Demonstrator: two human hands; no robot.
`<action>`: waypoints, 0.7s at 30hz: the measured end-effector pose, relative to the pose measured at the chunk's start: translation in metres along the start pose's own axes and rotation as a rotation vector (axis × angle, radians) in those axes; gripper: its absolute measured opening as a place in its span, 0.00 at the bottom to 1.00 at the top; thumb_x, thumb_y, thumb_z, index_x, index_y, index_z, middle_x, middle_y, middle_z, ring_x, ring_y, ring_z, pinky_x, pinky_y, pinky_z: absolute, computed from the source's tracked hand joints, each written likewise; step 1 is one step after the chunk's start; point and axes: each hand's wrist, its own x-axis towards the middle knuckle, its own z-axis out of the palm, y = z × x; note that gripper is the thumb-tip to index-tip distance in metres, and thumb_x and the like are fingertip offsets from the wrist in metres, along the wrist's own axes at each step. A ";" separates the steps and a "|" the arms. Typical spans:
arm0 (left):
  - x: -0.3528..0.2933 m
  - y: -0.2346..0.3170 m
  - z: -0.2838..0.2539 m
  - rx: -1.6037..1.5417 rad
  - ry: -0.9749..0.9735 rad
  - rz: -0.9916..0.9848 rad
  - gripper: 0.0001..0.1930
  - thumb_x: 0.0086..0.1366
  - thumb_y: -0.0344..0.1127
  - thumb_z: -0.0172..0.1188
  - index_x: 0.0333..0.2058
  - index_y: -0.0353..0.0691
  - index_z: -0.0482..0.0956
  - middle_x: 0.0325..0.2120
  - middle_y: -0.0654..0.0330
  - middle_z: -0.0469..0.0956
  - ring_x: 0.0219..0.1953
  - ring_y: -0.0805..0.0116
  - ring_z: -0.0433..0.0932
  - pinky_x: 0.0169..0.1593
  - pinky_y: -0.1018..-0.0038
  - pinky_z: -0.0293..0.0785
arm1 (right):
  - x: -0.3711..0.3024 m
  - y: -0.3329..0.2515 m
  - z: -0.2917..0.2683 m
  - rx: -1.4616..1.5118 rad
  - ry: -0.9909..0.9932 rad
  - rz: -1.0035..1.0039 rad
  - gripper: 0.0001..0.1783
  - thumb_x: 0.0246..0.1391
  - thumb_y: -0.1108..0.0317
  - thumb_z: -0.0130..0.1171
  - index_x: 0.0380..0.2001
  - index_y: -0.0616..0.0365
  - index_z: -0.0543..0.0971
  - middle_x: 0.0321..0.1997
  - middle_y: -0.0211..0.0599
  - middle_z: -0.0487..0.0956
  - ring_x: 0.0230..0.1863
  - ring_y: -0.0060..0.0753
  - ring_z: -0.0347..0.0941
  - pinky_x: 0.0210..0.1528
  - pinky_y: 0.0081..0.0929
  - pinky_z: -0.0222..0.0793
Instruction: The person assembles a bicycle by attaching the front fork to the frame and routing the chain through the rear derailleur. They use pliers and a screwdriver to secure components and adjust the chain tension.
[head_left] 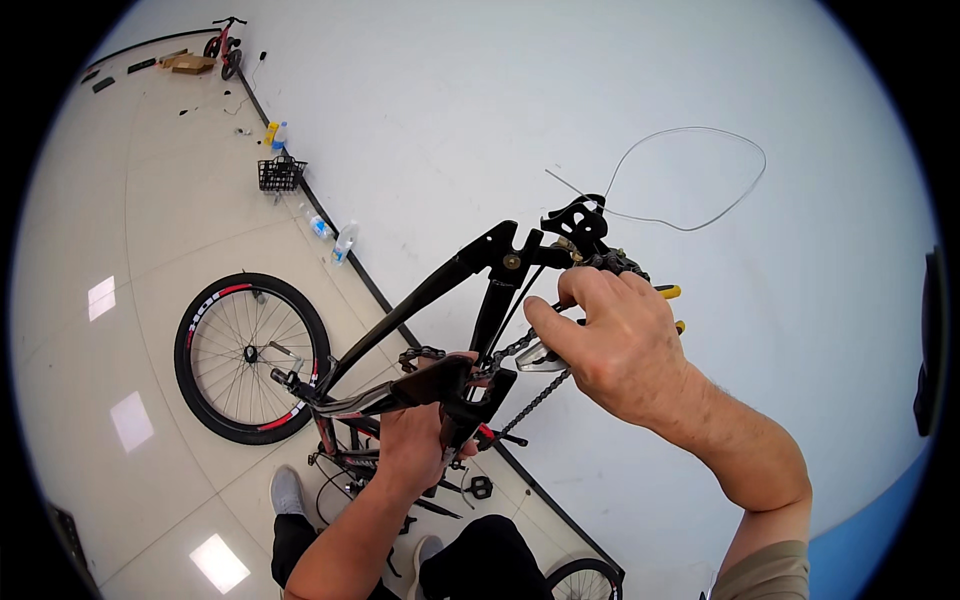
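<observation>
A black bicycle frame (432, 284) stands before me, the slotted ends of its rear stays raised. My left hand (408, 445) is closed round the nearer stay, its fingers partly hidden behind the tube and chain. In my right hand (622, 335) is a pair of pliers (538, 359) with silver jaws and yellow-tipped handles. The jaws lie beside the chain (541, 398); whether they grip it I cannot tell. Just beyond my right hand sits a black derailleur (580, 222), partly covered by my fingers. A thin wire (764, 160) loops out from near it.
A spoked wheel (250, 354) with a black tyre is at the left; another wheel (586, 572) shows at the bottom. A white wall (800, 300) rises close on the right. Along its foot are plastic bottles (345, 242), a black basket (282, 174) and a small red bike (228, 48).
</observation>
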 end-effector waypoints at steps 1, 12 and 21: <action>0.001 0.000 0.000 0.010 0.003 -0.005 0.27 0.76 0.52 0.40 0.55 0.30 0.68 0.42 0.42 0.78 0.12 0.72 0.71 0.15 0.79 0.67 | 0.001 0.001 0.000 -0.013 -0.030 -0.007 0.14 0.36 0.76 0.60 0.32 0.59 0.78 0.32 0.36 0.70 0.27 0.31 0.67 0.27 0.29 0.60; 0.001 0.005 0.005 0.057 -0.035 -0.035 0.31 0.75 0.56 0.39 0.55 0.29 0.68 0.42 0.43 0.78 0.13 0.73 0.71 0.16 0.79 0.67 | 0.011 0.003 0.000 0.071 0.174 0.186 0.15 0.32 0.77 0.68 0.28 0.57 0.77 0.32 0.34 0.72 0.24 0.34 0.68 0.23 0.31 0.62; 0.004 0.013 0.010 0.175 -0.052 -0.056 0.27 0.76 0.51 0.40 0.54 0.29 0.68 0.39 0.48 0.78 0.13 0.74 0.70 0.17 0.80 0.67 | 0.029 0.046 -0.016 0.019 0.455 0.286 0.18 0.34 0.79 0.67 0.32 0.55 0.76 0.28 0.34 0.74 0.22 0.36 0.69 0.23 0.30 0.64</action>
